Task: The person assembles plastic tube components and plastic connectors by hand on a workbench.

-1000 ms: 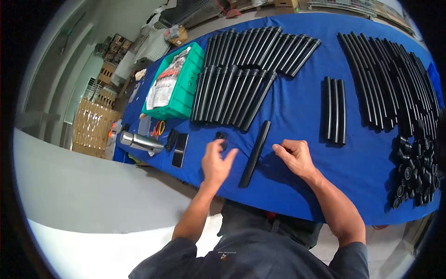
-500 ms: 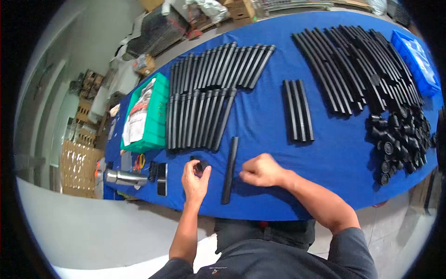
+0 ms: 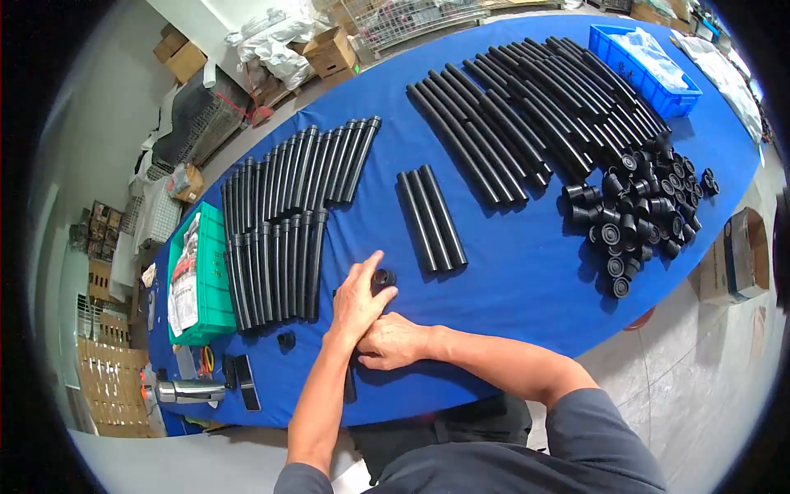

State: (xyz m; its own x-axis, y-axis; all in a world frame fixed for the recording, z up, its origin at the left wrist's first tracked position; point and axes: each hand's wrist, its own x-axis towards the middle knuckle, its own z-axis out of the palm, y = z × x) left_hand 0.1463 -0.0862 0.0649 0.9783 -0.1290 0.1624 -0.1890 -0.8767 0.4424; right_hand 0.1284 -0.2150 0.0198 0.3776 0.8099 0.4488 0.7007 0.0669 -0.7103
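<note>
My left hand (image 3: 355, 300) holds a black cap (image 3: 383, 281) between thumb and fingers, its round opening facing up. Close against the left wrist is my right hand (image 3: 395, 341), fingers curled; whatever they may hold is hidden. A black tube (image 3: 350, 385) lies partly covered beneath my hands and left forearm. Another black cap (image 3: 285, 340) rests on the blue cloth left of my left hand. Beyond my hands lie three black tubes (image 3: 432, 219) side by side.
Capped tubes (image 3: 276, 263) lie in two rows beside a green crate (image 3: 216, 280). Farther right are many tubes (image 3: 527, 107), a heap of black caps (image 3: 634, 216) and a blue bin (image 3: 676, 100). A steel flask (image 3: 189, 391) and a phone (image 3: 246, 383) lie at the lower left.
The view has turned right, shifting the table's contents left in the picture. My hands have come together, the right now against the left wrist and over the tube. The left still holds a cap.
</note>
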